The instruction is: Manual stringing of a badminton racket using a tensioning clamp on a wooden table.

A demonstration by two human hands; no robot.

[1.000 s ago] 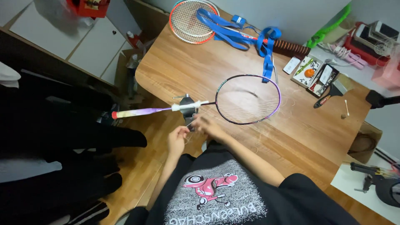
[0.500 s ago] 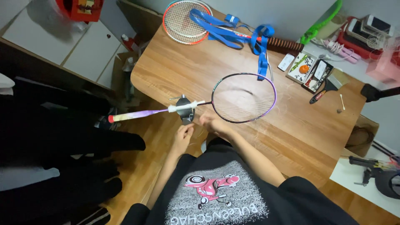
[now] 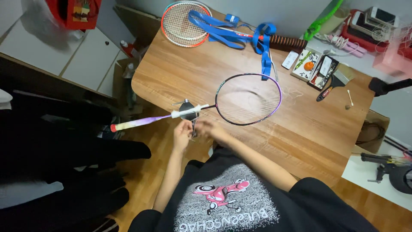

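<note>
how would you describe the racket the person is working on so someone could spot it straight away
On the wooden table, look at the near edge just ahead of both hands. The purple-framed badminton racket lies there, handle sticking out past the edge. Unlike the orange-rimmed racket at the far edge, no blue strap lies over it.

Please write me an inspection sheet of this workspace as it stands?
Surface: wooden table, rounded corner.
Job's things: purple-framed badminton racket, shaft across a small dark clamp at the table edge.
Clutter: orange-framed racket, blue straps, flat packets, dark brush.
Hands: left hand and right hand close together under the clamp; grip unclear.
Cables: white cord at the far edge.
Surroundings: wood floor, white cabinet.
</note>
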